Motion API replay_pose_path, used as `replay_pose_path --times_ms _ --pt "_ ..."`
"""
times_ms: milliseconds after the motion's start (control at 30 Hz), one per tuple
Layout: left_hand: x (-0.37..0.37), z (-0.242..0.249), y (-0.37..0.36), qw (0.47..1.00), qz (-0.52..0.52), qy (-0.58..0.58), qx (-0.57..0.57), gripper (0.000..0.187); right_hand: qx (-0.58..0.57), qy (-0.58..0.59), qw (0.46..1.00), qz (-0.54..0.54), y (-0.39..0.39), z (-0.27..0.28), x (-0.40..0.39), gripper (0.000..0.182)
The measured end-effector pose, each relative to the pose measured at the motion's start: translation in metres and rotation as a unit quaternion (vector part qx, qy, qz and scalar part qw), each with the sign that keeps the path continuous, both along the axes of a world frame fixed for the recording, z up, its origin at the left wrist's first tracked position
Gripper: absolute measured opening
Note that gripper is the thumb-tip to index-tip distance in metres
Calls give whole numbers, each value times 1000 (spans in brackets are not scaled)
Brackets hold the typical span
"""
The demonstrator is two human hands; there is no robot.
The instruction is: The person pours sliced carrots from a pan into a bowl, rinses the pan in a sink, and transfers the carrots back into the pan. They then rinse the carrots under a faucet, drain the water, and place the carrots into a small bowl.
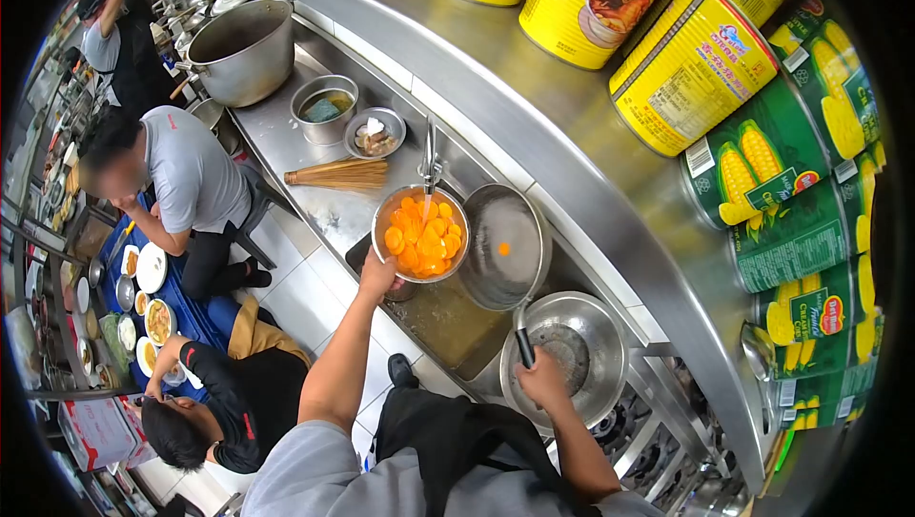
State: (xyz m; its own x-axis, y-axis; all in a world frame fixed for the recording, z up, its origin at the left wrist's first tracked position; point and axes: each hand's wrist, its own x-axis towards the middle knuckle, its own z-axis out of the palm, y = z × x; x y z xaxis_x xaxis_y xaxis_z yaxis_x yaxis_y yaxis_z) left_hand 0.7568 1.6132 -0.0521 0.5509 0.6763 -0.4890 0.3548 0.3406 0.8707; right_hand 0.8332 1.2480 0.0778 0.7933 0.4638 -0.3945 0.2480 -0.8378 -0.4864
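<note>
My left hand (379,275) grips the rim of a metal bowl (380,222) full of orange carrot slices (421,243). The bowl sits under the faucet (430,160), with water streaming onto the slices. Closed around the black handle (525,349) is my right hand (543,379). That handle belongs to a deep metal pan (510,212), held just right of the bowl, with a single orange piece (504,248) inside. Below both vessels lies the sink (443,326). A wide metal basin (610,345) is beneath my right hand.
A bamboo brush (335,175), a small pot (324,88) and a small bowl (396,122) stand on the counter beside a large pot (243,50). Yellow cans (696,64) and green corn cans (791,222) line the shelf. Two people (195,164) sit at a food-covered table at left.
</note>
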Motion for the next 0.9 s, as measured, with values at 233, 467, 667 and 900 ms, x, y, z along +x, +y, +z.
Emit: replay_pose_path --times_ms 233,467,667,900 --pt "6 47 20 997 -67 -7 -27 44 208 432 870 -113 55 -32 -24 17" --pt "13 84 24 986 -136 96 12 28 241 472 844 -78 89 -73 -48 21" --pt "-12 130 38 952 -163 166 198 34 258 495 826 -79 94 -81 -52 24" --pt "-81 96 30 972 14 61 224 29 259 495 827 -68 119 -80 -48 25"
